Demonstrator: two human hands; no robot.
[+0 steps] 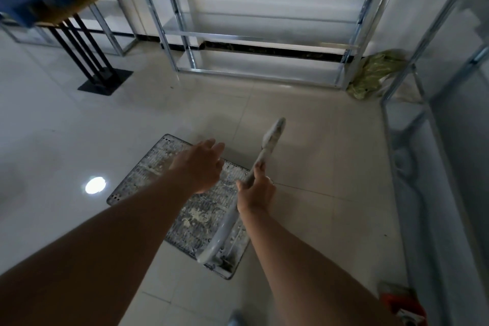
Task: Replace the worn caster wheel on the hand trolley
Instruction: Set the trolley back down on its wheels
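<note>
The right hand point(255, 190) grasps the pale handle point(267, 152) of the one trolley point(148, 182), which lies just below centre of the frame on the floor point(317, 153). The left hand point(201, 167), fingers straight and holding nothing, hovers over the trolley's speckled deck beside the handle. Two hands, one trolley; one metal shelf frame point(254, 34) stands at the top, one blue table point(45, 0) at upper left.

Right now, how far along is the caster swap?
Early. Done: nothing visible. In hand: right hand grips the trolley handle; left hand hovers open over the deck, which lies flat on the floor. No casters visible, no tools out. Left: flip it, swap the wheel.
</note>
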